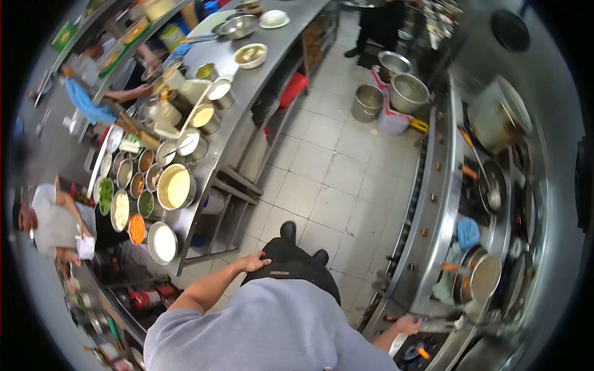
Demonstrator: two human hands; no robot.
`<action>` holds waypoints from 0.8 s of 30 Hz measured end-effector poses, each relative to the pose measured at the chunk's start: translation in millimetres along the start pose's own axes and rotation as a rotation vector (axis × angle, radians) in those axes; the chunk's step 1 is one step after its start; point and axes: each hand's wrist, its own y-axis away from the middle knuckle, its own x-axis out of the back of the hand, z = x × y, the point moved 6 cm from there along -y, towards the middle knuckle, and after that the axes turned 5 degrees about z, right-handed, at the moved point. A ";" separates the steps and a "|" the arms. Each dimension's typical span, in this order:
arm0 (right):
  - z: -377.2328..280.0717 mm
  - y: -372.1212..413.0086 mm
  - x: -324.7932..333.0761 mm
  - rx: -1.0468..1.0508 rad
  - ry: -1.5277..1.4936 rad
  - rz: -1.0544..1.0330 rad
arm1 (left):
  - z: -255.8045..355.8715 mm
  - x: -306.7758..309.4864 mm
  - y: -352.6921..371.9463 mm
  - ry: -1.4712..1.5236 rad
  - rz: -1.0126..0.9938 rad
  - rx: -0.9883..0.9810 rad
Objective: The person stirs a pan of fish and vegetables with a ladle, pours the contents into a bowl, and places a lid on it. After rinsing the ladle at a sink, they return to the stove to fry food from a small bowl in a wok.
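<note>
My left hand [251, 262] rests against the hip of my dark trousers [291, 272], its fingers flat and holding nothing. Over the stove on the right, my right hand [408, 325] is closed around a long-handled metal utensil [442, 324]. A dark handle end shows on the near side of that hand; I cannot make out the shape of the utensil's far end. Beyond it, a pot [485, 276] with a wooden handle sits on the range, beside a blue cloth [468, 234]. Farther along, a ladle [493, 196] lies in a dark wok [489, 179].
A steel counter [238, 102] on the left holds several containers, among them shredded carrot [137, 229] and a yellow-filled pot [176, 187]. A tall stockpot [500, 116] stands on the range. Metal pots [367, 102] occupy the floor ahead. One person [52, 216] stands at left.
</note>
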 end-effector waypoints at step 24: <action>-574.4 298.4 -46.5 0.714 -0.810 -1.145 | 100.9 293.5 -149.6 0.383 0.472 -0.350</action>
